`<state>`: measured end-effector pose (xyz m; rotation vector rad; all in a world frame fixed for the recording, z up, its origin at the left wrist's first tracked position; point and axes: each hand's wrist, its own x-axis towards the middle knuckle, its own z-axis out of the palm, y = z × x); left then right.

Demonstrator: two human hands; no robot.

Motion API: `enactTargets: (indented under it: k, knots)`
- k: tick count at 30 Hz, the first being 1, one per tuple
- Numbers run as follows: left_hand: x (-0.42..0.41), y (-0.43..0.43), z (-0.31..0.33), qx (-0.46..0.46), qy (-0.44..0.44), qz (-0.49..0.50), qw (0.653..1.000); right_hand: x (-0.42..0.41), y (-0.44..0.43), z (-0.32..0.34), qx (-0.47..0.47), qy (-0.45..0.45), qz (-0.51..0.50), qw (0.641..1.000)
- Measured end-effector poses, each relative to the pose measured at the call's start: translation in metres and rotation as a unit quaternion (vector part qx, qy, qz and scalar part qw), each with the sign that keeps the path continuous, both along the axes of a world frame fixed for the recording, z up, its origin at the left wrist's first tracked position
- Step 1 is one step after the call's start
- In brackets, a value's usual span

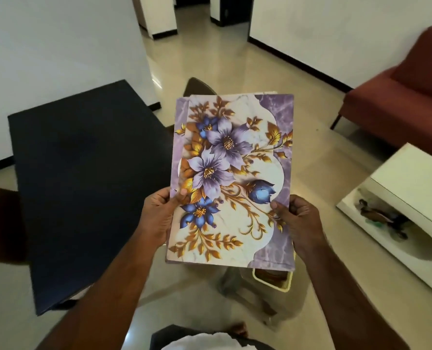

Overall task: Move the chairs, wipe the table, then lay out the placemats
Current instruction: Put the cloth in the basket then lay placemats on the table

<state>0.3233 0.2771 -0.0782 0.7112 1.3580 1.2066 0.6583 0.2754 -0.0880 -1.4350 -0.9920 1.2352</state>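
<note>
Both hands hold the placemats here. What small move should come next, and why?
Probably swing the stack of placemats left, over the dark table. The left hand and right hand pinch its near edges, yet it hangs above the floor, beside the table, whose top bears no mat in view.

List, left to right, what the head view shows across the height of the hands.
Dark table → left hand → floral placemats → right hand → white side table.
</note>
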Motion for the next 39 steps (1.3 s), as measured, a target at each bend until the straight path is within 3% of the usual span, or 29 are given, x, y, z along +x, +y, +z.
enactTargets:
  k: [9, 16, 23, 28, 32, 35, 39]
  knots:
    - [-0.099, -0.070, 0.031, 0.039, 0.029, 0.061, 0.997, -0.109, 0.005, 0.025, 0.023, -0.045, 0.095, 0.994]
    - [-0.168, -0.097, 0.032, 0.073, 0.130, 0.106, 0.983, -0.200, 0.024, 0.026, 0.019, -0.049, 0.149, 0.987]
    - [-0.213, -0.045, 0.008, 0.038, 0.153, 0.120, 0.980, -0.249, 0.088, 0.016, -0.007, -0.031, 0.193, 0.981]
    - [-0.237, 0.030, -0.012, -0.021, 0.012, 0.204, 0.979, -0.275, 0.181, -0.006, -0.042, -0.015, 0.222, 0.974]
    - [-0.262, 0.081, -0.031, -0.045, -0.030, 0.248, 0.967, -0.306, 0.244, -0.020, -0.089, -0.004, 0.249, 0.964]
    - [-0.285, 0.102, -0.046, -0.042, -0.026, 0.279, 0.959, -0.336, 0.278, -0.028, -0.115, -0.015, 0.272, 0.955]
    - [-0.325, 0.115, -0.078, -0.086, 0.064, 0.323, 0.940, -0.388, 0.306, -0.054, -0.141, -0.032, 0.302, 0.942]
